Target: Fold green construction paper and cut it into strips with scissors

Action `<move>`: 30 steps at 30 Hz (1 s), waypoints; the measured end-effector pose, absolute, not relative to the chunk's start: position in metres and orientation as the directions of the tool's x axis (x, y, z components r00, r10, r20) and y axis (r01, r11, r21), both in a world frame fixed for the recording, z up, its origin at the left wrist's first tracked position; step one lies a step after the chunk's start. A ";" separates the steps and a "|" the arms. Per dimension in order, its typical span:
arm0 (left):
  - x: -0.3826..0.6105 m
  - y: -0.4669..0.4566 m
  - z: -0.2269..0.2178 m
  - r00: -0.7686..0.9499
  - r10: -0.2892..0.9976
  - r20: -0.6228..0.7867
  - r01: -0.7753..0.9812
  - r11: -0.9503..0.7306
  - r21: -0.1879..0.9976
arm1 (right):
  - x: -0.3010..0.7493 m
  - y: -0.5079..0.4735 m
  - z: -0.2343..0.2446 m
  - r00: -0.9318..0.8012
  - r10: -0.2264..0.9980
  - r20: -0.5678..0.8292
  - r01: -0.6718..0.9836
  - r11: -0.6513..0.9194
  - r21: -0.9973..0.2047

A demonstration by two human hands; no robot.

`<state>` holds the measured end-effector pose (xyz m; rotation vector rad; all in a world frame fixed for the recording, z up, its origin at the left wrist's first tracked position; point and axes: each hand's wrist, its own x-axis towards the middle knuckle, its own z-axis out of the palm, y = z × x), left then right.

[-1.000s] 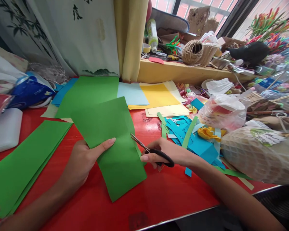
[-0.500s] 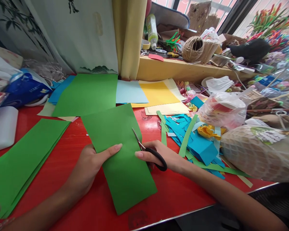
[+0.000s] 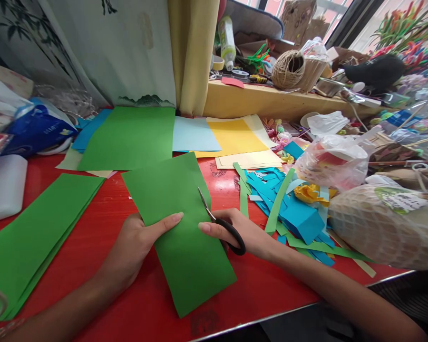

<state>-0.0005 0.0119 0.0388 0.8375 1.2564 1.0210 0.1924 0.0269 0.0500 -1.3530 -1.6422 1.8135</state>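
My left hand (image 3: 139,244) grips a green paper sheet (image 3: 196,270) at its left edge, thumb on top and fingers hidden underneath. The sheet is held tilted above the red table. Black-handled scissors (image 3: 231,232) are in my right hand (image 3: 240,230), at the sheet's right edge. One blade lies over the paper, pointing away from me; the other blade is hidden. The right thumb rests over the sheet, and the fingers below it are partly covered. A stack of folded or cut green paper (image 3: 39,232) lies to the left of my left hand.
A large green sheet (image 3: 131,142), pale blue paper (image 3: 194,134) and yellow paper (image 3: 238,137) lie at the back. Right of my hand is a pile of blue and green scraps (image 3: 299,218), beside a net-wrapped bundle (image 3: 381,228). Twine (image 3: 288,71) sits on the cluttered ledge.
The green sheet's lower end has shifted slightly to the right. Both hands keep nearly the same grip, and the scissors stay at the right edge.
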 end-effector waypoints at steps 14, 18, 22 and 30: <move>-0.002 0.011 0.037 0.021 0.938 -0.347 -0.151 0.346 0.926 | 0.192 0.026 0.046 -0.484 0.798 -0.359 0.330 -0.214 -0.919; -0.002 0.012 0.036 0.023 0.940 -0.339 -0.153 0.339 0.928 | 0.192 0.026 0.043 -0.486 0.808 -0.332 0.317 -0.190 -0.929; -0.002 0.013 0.037 0.023 0.940 -0.339 -0.142 0.339 0.930 | 0.193 0.025 0.038 -0.494 0.805 -0.328 0.294 -0.200 -0.934; -0.001 0.013 0.039 0.045 0.932 -0.358 -0.126 0.361 0.924 | 0.192 0.026 0.040 -0.482 0.795 -0.367 0.317 -0.232 -0.920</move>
